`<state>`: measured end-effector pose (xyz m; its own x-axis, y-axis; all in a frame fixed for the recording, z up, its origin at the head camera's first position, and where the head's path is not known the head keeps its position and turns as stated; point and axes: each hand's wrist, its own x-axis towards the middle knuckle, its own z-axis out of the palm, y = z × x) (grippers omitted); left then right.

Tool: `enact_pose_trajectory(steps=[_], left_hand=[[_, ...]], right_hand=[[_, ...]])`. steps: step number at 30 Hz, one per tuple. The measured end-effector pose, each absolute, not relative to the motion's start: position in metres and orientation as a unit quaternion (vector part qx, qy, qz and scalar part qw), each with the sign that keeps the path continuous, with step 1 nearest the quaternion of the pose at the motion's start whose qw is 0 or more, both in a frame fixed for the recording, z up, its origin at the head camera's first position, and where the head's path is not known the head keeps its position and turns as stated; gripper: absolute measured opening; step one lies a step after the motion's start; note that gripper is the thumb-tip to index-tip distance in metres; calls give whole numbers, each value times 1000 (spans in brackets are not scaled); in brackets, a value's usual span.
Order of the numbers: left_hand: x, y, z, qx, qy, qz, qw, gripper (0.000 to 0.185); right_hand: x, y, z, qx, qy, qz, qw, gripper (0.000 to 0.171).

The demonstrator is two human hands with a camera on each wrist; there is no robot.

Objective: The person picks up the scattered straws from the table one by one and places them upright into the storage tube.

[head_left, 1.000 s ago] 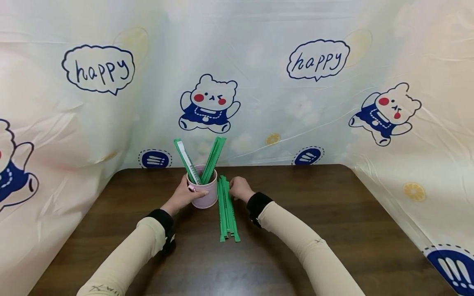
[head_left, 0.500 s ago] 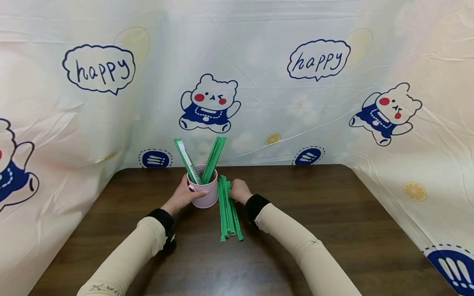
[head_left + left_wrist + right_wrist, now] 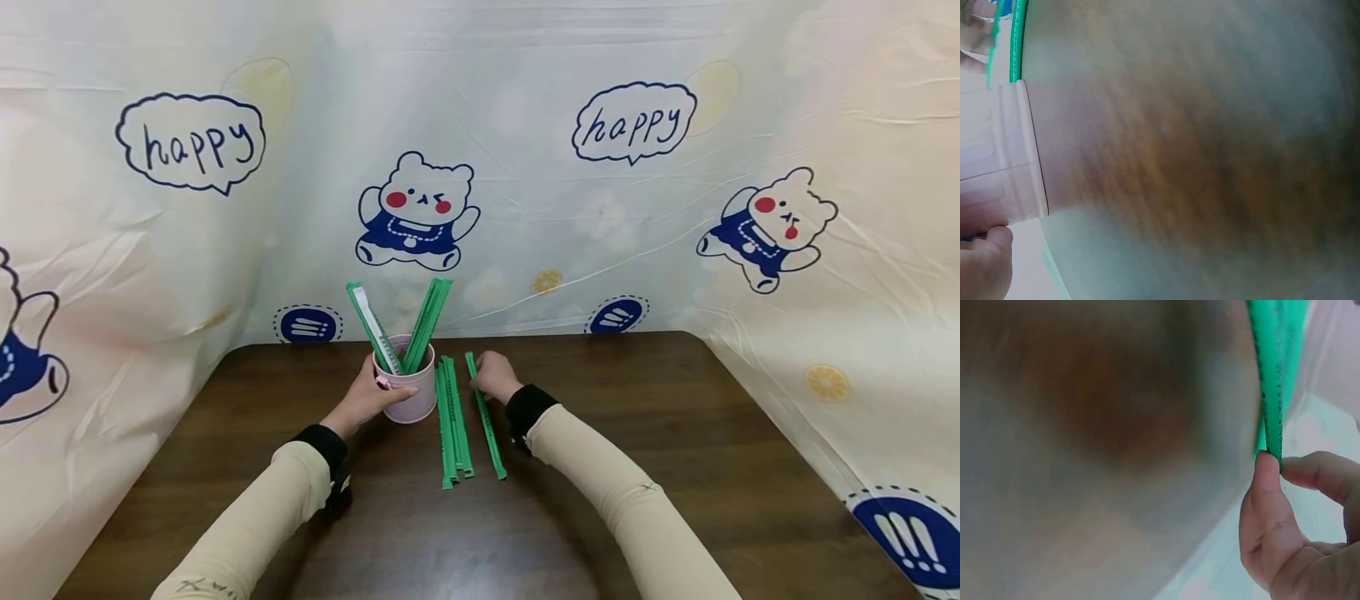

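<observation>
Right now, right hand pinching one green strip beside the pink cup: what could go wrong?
1. The right hand pinches only the far tip of the single green strip; it could slip or bend when lifted.
2. The pink cup already holds tall strips leaning outward; if the left hand loosens, it may tip.
3. The loose pile lies close and could be knocked.

Bear-printed backdrop sheet (image 3: 525, 167) behind dark table (image 3: 675, 433).
</observation>
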<state>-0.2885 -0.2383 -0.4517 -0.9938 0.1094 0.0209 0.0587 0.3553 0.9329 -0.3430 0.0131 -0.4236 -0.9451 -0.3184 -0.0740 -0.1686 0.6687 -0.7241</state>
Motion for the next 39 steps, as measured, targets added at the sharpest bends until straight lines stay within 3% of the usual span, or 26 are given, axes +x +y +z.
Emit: enact_pose_trajectory(steps=[1,3,11,17,21,27,39], left_hand=[[-288,-238,-452,52,822,566,25,102],[-288,-239,-453,52,823,566,26,101],[-290,-240,-449,55,826,561,21,101],[-290,-241,-445,51,826,561,20,101],[-287,-239,-443,50,817,574,27,99],[-288,-240,-448,54,817,574,26,99],[-289,-240,-448,60,816,574,23,100]], right_hand=[[-344,16,-419,-130,907,-390,92,13],[-347,22,-409,-124,903,-405,69,44],[-361,25,-338,-167,857,-479,-93,47],[-357,9,-275,-185,799,-552,-150,45],[-351,-6,-256,-204,775,-575,-166,45],[-340,-38,-265,-255,764,-567,-172,42],[-334,-78,-329,-271,804,-514,-131,41]])
